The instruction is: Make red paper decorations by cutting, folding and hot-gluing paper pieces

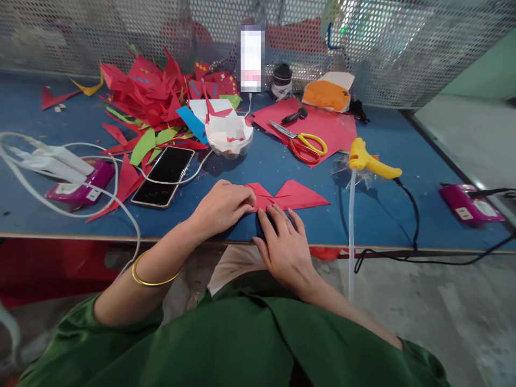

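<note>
A folded piece of red paper (298, 196) lies flat near the table's front edge, its right part spreading into a pointed shape. My left hand (223, 207) has its fingers curled and pinches the paper's left end, which is partly hidden behind them. Beside it, my right hand (284, 242) rests with fingers stretched out, the fingertips pressing on the paper's lower edge. A smartphone (164, 176) with a dark screen lies to the left of my left hand.
Scissors (302, 144) lie on red sheets (338, 123). A yellow glue gun (373, 161) with a glue stick hanging over the edge is at right. A clear bowl (229, 142), red paper pieces (149, 91), white cables and purple power strips (470, 204) stand around.
</note>
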A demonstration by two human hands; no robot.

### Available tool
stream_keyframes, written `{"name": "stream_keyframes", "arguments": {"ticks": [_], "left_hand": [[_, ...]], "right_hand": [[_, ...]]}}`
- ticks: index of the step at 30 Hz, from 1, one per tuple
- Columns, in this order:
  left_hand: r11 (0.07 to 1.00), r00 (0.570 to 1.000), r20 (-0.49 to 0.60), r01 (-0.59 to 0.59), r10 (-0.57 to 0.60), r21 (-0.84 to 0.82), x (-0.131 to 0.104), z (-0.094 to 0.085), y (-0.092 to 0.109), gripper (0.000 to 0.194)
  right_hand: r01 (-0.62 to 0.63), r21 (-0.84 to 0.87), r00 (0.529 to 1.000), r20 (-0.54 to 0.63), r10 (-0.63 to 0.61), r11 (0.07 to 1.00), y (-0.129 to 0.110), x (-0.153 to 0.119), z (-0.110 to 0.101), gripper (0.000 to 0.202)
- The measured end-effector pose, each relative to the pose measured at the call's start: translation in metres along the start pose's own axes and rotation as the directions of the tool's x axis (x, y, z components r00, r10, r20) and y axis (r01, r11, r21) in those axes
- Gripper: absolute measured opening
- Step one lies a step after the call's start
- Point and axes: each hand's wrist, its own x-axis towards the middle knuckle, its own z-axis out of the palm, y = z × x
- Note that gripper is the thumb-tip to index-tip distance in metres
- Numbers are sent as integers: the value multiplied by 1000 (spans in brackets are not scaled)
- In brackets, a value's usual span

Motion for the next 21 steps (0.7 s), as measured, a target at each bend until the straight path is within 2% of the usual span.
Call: {"name": "stream_keyframes", "arguments": {"ticks": [6,11,15,18,21], "left_hand": [[999,999,-29,34,-34,1,-1,1,3,4],[999,998,-58,38,-38,-12,-5,1,2,8],[992,987,-114,108,-114,-65,-16,-2,1,22],[985,970,-176,157,-168,-76,-23,1,3,22],[978,951,-231,210,-207,-12,-24,7,7,22]], "right_hand": [[-13,8,1000,3,13,1000,-1,0,-2,52],[-18,-11,1000,14,18,1000,-3,2,-3,52],[-19,-24,1000,21,19,1000,-4,3,-2,52],[-16,-28,1000,12,17,999,-4,3,-2,52],[-17,-26,1000,11,18,1000,-4,2,-2,52]]}}
